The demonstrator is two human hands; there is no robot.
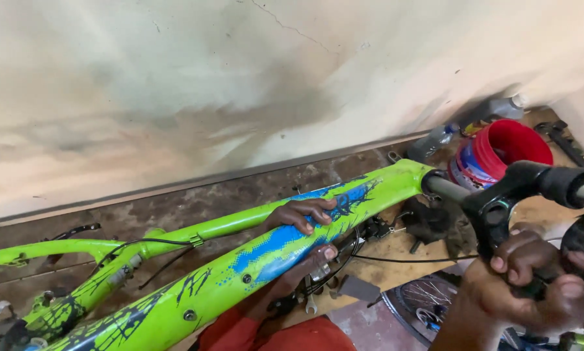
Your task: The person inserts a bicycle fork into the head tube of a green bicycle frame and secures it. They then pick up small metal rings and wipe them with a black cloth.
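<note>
A bright green bicycle frame [194,296] with blue and black splatter paint lies tilted across the view. My left hand [305,237] reaches up from below and wraps around its thick down tube, fingers over the top. My right hand [532,292] is closed around the black handlebar stem [500,201] at the lower right, where the grey handlebar [444,187] leaves the frame's head tube. A black cable [409,260] runs from the frame toward the stem.
A stained wall [240,84] stands close behind the frame. A red-lidded tub [506,149] and grey bottles [435,140] sit in the corner. A small spanner [310,304], black parts and a spoked wheel [422,302] lie on the floor. Red cloth [292,338] is at the bottom.
</note>
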